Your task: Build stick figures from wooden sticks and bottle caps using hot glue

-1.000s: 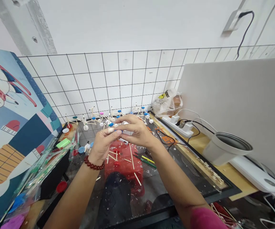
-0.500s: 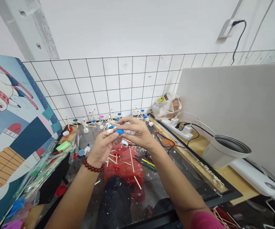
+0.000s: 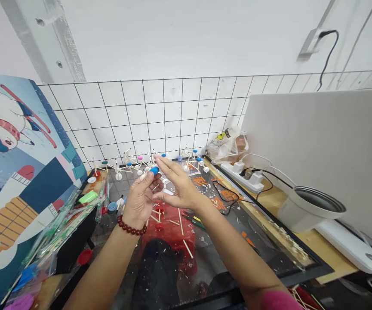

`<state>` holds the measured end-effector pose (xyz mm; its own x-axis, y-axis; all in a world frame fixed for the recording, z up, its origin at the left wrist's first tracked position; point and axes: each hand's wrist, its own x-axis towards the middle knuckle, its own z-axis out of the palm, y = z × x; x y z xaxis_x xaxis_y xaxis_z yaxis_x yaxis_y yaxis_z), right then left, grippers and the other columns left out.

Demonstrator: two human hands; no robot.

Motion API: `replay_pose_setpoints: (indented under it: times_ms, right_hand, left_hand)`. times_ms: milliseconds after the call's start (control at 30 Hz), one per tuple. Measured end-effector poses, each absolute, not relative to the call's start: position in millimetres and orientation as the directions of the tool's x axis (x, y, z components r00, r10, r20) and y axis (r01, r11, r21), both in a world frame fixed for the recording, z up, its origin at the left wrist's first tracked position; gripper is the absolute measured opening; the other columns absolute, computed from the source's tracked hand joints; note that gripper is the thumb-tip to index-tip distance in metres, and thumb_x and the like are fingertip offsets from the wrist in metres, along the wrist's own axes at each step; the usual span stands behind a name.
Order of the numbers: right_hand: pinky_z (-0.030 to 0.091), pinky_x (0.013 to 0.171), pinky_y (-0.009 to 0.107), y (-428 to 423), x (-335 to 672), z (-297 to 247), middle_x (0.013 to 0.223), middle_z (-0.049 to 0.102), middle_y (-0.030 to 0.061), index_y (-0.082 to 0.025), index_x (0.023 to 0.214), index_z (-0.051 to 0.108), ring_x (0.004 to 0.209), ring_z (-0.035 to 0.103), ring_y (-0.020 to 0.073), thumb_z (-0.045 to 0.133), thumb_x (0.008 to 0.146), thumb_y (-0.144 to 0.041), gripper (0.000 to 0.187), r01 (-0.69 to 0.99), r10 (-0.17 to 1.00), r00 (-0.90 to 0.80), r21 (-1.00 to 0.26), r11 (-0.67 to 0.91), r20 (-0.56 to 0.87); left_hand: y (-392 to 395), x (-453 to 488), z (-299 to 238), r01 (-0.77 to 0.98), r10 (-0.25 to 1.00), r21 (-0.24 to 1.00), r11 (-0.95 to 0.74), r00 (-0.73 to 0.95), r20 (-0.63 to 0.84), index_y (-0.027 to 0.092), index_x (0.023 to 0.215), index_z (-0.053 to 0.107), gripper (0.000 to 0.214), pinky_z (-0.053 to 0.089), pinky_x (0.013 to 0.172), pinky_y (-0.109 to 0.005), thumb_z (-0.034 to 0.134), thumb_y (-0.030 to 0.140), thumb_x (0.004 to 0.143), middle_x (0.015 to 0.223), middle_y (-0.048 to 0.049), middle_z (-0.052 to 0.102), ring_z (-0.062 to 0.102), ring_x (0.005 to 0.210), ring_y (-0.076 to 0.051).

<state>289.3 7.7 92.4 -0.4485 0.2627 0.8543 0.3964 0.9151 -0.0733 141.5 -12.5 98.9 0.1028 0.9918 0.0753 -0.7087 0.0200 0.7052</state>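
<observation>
Right hand (image 3: 181,191) parted; left hand (image 3: 139,200) pinches blue cap (image 3: 154,170) over red tray (image 3: 169,234).

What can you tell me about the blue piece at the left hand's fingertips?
The blue piece is a small, smooth, rounded oval that looks like glossy plastic. It sits tilted at the fingertips of the left hand, with a whitish strip just beside it. The right hand is near it but apart. Its underside is hidden, so any attachment cannot be told.
</observation>
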Motion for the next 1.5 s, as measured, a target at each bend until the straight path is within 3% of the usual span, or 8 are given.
replay_pose_setpoints:
  times_ms: [367,700,933,1100,1200,1333,1500]
  right_hand:
    - [0.040,0.112,0.052,10,291,92,0.149,0.048,0.0094,-0.031,0.152,0.031,0.138,0.046,0.0258,0.064,0.088,-0.052,0.075,0.348,0.272,-0.432,-0.119,0.930,0.860]
    - [0.033,0.118,0.053,8,277,83,0.163,0.021,0.0158,-0.020,0.158,-0.005,0.148,0.027,0.0312,0.060,0.087,-0.059,0.104,0.402,0.305,-0.467,-0.108,0.909,0.830]
    - [0.031,0.120,0.054,10,275,79,0.164,0.018,0.0148,-0.020,0.157,-0.010,0.150,0.022,0.0312,0.058,0.088,-0.061,0.105,0.416,0.308,-0.483,-0.094,0.904,0.820]
    - [0.031,0.120,0.054,13,279,80,0.163,0.022,0.0131,-0.024,0.158,0.007,0.150,0.025,0.0301,0.062,0.086,-0.056,0.096,0.409,0.314,-0.465,-0.114,0.905,0.827]
    - [0.036,0.116,0.054,14,284,83,0.157,0.036,0.0126,-0.026,0.153,0.026,0.145,0.036,0.0280,0.064,0.088,-0.046,0.078,0.364,0.302,-0.412,-0.149,0.919,0.859]
    - [0.047,0.107,0.049,16,290,86,0.135,0.061,0.0088,-0.028,0.133,0.054,0.128,0.056,0.0226,0.062,0.091,-0.029,0.042,0.331,0.294,-0.307,-0.188,0.925,0.905]
    - [0.052,0.101,0.045,19,294,88,0.121,0.069,0.0082,-0.025,0.114,0.066,0.116,0.064,0.0199,0.061,0.092,-0.023,0.022,0.306,0.313,-0.194,-0.246,0.920,0.930]
  left_hand:
    - [-9,137,95,-0.688,0.991,0.725,-0.046,0.059,0.119,0.014,0.081,0.074,0.033,0.054,0.061,-0.021,0.092,0.026,0.056,0.076,-0.0017,0.073,0.066,0.066,-0.011]
    - [-13,146,95,-0.752,0.994,0.657,0.050,0.100,0.040,0.016,0.086,0.072,0.035,0.055,0.069,-0.023,0.091,0.030,0.060,0.081,-0.0019,0.074,0.067,0.072,-0.012]
    - [-10,145,92,-0.744,0.996,0.668,0.009,0.066,0.061,0.016,0.085,0.072,0.031,0.055,0.071,-0.023,0.089,0.030,0.063,0.081,-0.0019,0.073,0.067,0.074,-0.011]
    - [-6,142,88,-0.694,0.997,0.720,-0.020,0.038,0.064,0.016,0.085,0.074,0.031,0.055,0.070,-0.023,0.090,0.029,0.061,0.080,-0.0028,0.073,0.067,0.075,-0.012]
    - [-7,141,89,-0.656,0.997,0.753,-0.045,0.020,0.077,0.015,0.080,0.075,0.034,0.051,0.062,-0.020,0.093,0.028,0.054,0.077,-0.0024,0.073,0.065,0.069,-0.011]
    - [-8,141,91,-0.604,0.988,0.789,-0.117,0.013,0.156,0.014,0.076,0.077,0.031,0.051,0.065,-0.020,0.093,0.028,0.053,0.078,-0.0028,0.074,0.065,0.071,-0.011]
    - [-5,141,86,-0.575,0.960,0.781,-0.245,-0.030,0.279,0.019,0.086,0.079,0.031,0.053,0.075,-0.024,0.090,0.032,0.060,0.089,-0.0038,0.077,0.067,0.077,-0.012]
